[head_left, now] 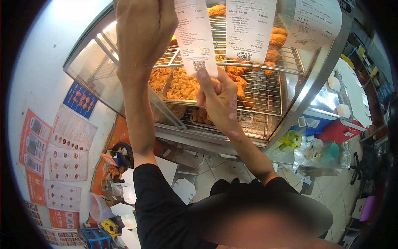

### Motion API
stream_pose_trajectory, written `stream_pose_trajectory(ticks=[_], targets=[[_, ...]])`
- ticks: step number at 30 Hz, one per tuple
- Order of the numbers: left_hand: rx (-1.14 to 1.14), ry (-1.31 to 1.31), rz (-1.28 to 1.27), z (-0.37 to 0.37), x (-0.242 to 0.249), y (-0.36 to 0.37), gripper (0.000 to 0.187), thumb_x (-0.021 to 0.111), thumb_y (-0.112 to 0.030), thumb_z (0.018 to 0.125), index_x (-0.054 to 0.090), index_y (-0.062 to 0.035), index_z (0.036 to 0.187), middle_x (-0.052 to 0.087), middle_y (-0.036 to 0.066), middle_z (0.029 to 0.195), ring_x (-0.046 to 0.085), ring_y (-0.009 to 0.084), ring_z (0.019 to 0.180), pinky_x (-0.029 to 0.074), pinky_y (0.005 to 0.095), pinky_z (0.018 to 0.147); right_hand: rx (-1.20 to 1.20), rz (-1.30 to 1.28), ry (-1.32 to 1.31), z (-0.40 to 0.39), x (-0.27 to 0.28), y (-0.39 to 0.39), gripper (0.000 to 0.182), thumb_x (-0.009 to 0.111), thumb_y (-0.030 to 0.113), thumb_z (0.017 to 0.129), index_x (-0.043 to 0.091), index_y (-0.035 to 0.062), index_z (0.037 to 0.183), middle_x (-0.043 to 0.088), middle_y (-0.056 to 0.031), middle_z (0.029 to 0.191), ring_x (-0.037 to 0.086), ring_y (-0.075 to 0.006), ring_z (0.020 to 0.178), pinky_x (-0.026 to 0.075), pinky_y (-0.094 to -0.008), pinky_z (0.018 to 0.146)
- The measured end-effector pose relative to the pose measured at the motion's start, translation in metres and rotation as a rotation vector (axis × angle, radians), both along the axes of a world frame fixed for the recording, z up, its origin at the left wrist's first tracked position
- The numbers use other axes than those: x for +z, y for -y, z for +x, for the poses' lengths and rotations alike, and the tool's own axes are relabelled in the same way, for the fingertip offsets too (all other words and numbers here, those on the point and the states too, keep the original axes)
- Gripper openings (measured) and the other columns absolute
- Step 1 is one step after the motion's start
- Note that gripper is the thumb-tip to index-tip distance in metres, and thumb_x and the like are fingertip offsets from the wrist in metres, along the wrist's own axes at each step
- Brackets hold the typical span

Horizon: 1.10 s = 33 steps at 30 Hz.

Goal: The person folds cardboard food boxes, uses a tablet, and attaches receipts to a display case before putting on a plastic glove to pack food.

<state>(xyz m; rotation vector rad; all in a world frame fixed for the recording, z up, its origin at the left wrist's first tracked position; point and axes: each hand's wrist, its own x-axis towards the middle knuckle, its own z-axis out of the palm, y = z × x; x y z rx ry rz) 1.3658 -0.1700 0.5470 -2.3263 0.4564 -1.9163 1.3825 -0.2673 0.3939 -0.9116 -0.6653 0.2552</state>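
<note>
My left hand [145, 33] is raised at the top left, beside a long paper receipt [195, 37]; its fingers are mostly cut off by the frame's top edge. The lower end of that receipt is pinched between the thumb and fingers of my right hand [217, 93]. Two more printed receipts, one in the middle [250, 31] and one curled at the right [315, 20], hang in front of a glass-sided display case [286, 103]. Behind them, fried food pieces [182, 85] lie on trays and wire racks.
Printed sheets [66, 162] and a blue poster [81, 100] cover the left wall. White boxes [128, 182] stand below left. To the right are a red container [340, 132], a green container [290, 141] and plastic bags. Tiled floor [207, 178] shows below the case.
</note>
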Motion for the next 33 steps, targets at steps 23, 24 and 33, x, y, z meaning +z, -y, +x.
stream_pose_trajectory(ticks=[23, 24, 33], targets=[[-0.099, 0.018, -0.014, 0.007, -0.012, -0.002, 0.041, 0.041, 0.003, 0.082, 0.056, 0.0033, 0.119, 0.054, 0.018, 0.109, 0.052, 0.0313, 0.103, 0.039, 0.0389, 0.094, -0.035, -0.238, -0.138, -0.034, -0.104, 0.033, 0.025, 0.055, 0.025, 0.097, 0.057, 0.0008, 0.102, 0.055, -0.0007, 0.069, 0.049, -0.0064, 0.052, 0.037, -0.0214, 0.049], [-0.093, 0.014, -0.044, 0.006, -0.013, -0.002, 0.041, 0.041, 0.002, 0.083, 0.056, 0.0029, 0.120, 0.055, 0.018, 0.112, 0.052, 0.0313, 0.106, 0.039, 0.0389, 0.096, -0.038, -0.251, -0.137, -0.034, -0.104, 0.034, 0.025, 0.055, 0.025, 0.097, 0.057, 0.0007, 0.102, 0.055, -0.0008, 0.069, 0.049, -0.0066, 0.053, 0.038, -0.0214, 0.049], [-0.055, 0.129, -0.358, -0.059, -0.119, -0.049, 0.013, 0.055, -0.002, 0.074, 0.067, -0.0047, 0.078, 0.061, 0.011, 0.072, 0.056, 0.0277, 0.071, 0.045, 0.0364, 0.067, -0.317, -0.285, 0.201, -0.061, -0.141, 0.036, 0.033, 0.051, 0.032, 0.098, 0.055, 0.0042, 0.116, 0.057, -0.0086, 0.093, 0.052, -0.0095, 0.076, 0.041, -0.0225, 0.065]])
